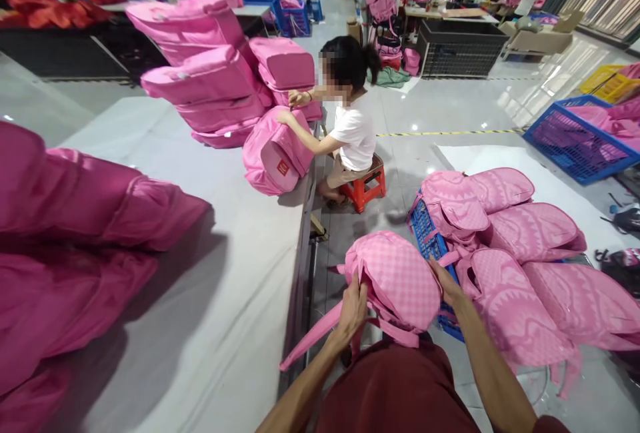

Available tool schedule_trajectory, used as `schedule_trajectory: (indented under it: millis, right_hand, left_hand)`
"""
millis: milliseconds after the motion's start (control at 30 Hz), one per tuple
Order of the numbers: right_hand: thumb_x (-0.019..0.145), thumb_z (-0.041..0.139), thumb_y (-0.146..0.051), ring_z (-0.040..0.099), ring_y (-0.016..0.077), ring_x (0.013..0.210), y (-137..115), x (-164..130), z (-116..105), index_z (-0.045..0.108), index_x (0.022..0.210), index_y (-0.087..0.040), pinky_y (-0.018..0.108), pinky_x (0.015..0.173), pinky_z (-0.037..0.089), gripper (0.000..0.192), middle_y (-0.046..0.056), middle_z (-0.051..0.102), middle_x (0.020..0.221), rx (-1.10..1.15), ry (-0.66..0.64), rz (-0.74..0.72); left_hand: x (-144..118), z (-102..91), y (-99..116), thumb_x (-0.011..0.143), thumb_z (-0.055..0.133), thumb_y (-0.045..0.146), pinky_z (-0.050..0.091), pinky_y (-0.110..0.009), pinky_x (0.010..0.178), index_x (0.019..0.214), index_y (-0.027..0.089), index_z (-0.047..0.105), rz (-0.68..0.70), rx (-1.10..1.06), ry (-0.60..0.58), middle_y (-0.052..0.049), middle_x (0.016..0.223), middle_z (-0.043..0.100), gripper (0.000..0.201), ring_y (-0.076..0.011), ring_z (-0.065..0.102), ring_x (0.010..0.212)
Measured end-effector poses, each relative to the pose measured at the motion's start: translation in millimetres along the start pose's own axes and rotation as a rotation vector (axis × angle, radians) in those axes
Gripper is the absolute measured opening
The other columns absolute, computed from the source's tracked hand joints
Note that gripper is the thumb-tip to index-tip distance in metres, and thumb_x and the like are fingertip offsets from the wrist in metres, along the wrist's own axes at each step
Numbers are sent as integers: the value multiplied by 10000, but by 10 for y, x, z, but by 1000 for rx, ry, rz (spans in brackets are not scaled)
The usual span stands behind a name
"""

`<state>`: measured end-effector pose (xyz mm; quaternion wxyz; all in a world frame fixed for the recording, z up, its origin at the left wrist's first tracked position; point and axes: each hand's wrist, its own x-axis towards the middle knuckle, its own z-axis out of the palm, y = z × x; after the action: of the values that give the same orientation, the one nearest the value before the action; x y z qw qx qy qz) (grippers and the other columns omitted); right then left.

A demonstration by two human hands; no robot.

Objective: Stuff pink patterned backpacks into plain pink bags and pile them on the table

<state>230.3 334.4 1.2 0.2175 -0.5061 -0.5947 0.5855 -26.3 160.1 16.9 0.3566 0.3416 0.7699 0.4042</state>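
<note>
Between my two hands is a pink checkered backpack (pixel 397 273), held in front of my body beside the table edge. My left hand (pixel 354 306) grips its near left side, where a fold or opening shows dark. Around the bag's right edge my right hand (pixel 447 283) is closed, its fingers partly behind the fabric. A loose strap (pixel 315 333) hangs out to the lower left, below my left hand. Just right of my right hand lie several pink patterned backpacks (pixel 515 293), heaped on a blue crate (pixel 425 226).
A long white table (pixel 240 273) runs along my left, bearing stacked pink bags (pixel 200 80) and a nearer pile (pixel 75 220). A seated person (pixel 353 126) on a red stool (pixel 365 183) handles a pink backpack (pixel 280 153). Another blue crate (pixel 580 136) stands at right.
</note>
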Motion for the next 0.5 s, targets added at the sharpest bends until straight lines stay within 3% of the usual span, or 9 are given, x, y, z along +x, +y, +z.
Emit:
schedule_trajectory:
  millis: [133,200,267,333,400,500]
  right_hand:
    - [922,781,-784,526,319,1600,-279,-42,109,642,1619,-282,503,1388,359,871,110,615,1684,17,-177,-90]
    - [888,864,-672,563,326,1560,-341,-62,321,568,1678,-270,512,1367,389,934,120,608,1688,-48,-188,-109]
    - [875,851,-653,667,348,1425,-305,-73,551,606,1630,-227,522,1278,486,901,141,693,1584,-69,-189,-80]
    - [887,803,-678,734,363,1291,-197,-69,710,677,1532,-198,510,1162,559,814,149,772,1453,-92,-170,-61]
    - [910,755,-721,762,373,1210,-69,-50,762,731,1434,-200,492,1076,579,739,144,813,1355,-171,-123,-59]
    - [948,675,-786,790,372,1086,90,-9,726,781,1309,-221,456,967,577,679,130,846,1213,-339,-60,-102]
  left_hand:
    - [-42,-100,66,1063,453,433,523,-470,1177,1502,126,648,58,-119,103,-195,1419,756,570,-332,689,1340]
    - [-120,-130,-77,1060,472,461,468,-489,1261,1581,145,579,17,-158,132,-208,1563,679,618,-340,602,1497]
    - [-219,-104,-290,1032,529,506,430,-509,1304,1632,149,517,-70,-180,120,-227,1623,629,698,-350,544,1570]
    - [-320,-7,-500,967,637,554,424,-519,1316,1655,141,484,-136,-216,55,-248,1664,588,817,-368,532,1587]
    - [-400,141,-646,879,754,579,455,-533,1294,1601,122,551,-192,-237,-53,-269,1640,609,878,-401,580,1542]
    - [-453,330,-730,841,803,521,512,-550,1234,1405,106,717,-272,-200,-248,-274,1489,725,705,-439,672,1428]
